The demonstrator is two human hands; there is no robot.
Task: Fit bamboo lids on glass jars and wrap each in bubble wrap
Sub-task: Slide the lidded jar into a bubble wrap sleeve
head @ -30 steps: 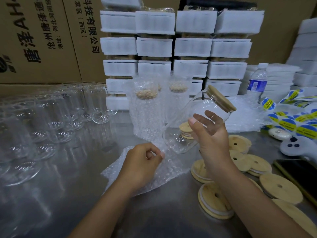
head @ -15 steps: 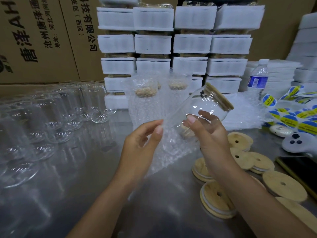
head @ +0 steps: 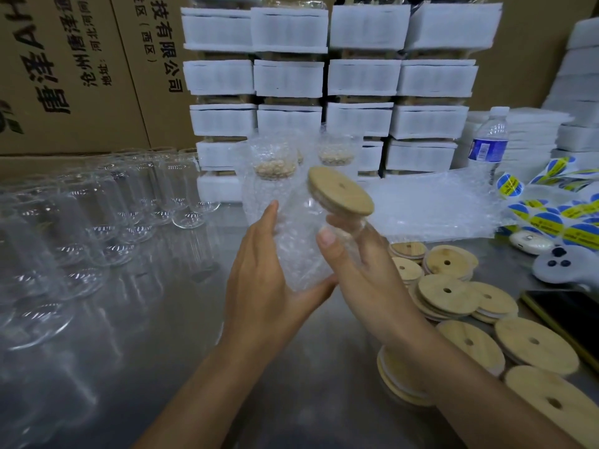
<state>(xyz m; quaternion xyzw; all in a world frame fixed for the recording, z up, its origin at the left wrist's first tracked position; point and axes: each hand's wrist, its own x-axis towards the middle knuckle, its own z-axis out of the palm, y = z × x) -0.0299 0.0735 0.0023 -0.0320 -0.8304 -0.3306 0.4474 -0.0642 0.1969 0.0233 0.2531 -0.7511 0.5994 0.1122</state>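
Jar tilted above table | left hand flat, pressing bubble wrap to it | right hand grasping jar

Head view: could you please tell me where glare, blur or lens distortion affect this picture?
In the head view, the empty glasses at left smear into blur towards the edge; the metal table mirrors them softly; the stacked white packs bow from wide-angle distortion; the bamboo lid on the jar, the left hand and the right hand look fairly sharp.
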